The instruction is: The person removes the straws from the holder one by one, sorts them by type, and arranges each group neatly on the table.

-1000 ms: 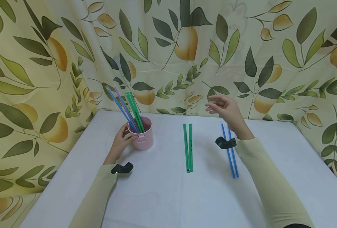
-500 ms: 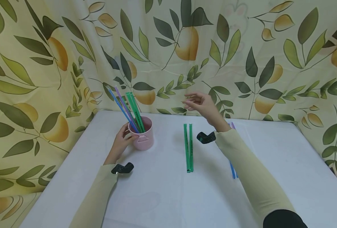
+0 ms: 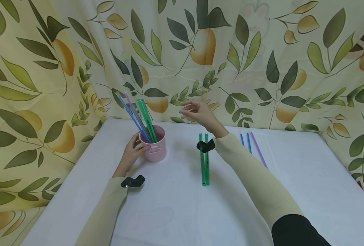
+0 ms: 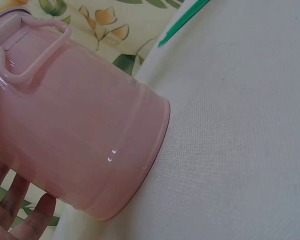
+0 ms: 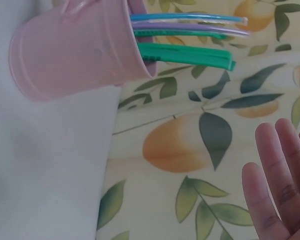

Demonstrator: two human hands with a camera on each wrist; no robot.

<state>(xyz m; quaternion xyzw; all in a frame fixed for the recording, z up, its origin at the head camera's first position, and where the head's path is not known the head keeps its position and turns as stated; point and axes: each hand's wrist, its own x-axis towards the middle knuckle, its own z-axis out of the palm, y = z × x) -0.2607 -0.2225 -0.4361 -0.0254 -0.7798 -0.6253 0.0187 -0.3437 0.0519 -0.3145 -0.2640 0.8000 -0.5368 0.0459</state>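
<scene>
A pink pail [image 3: 156, 153] with a small side handle stands at the table's left, and my left hand [image 3: 128, 156] holds it from the left, thumb at the front. In the left wrist view, fingers [image 4: 37, 217] curve behind the pail wall. Leaning out of the pail are a blue stick [image 3: 128, 112], a purple stick [image 3: 133, 110] and green strips [image 3: 147, 120]. My right hand [image 3: 199, 114] hovers in the air right of the pail, fingers loosely bent and holding nothing. The right wrist view shows its fingers [image 5: 272, 155] apart from the pail.
Two green strips [image 3: 203, 171] lie side by side mid-table, partly under my right wrist's black camera [image 3: 206, 146] in view. Farther right are blue sticks [image 3: 249, 142] and a purple stick [image 3: 258, 149], partly hidden by my right sleeve. A fruit-patterned curtain [image 3: 182, 51] hangs behind the table.
My right hand has moved left through the air, from above the blue sticks toward the pail, uncovering the purple stick. My left hand and the pail stay put.
</scene>
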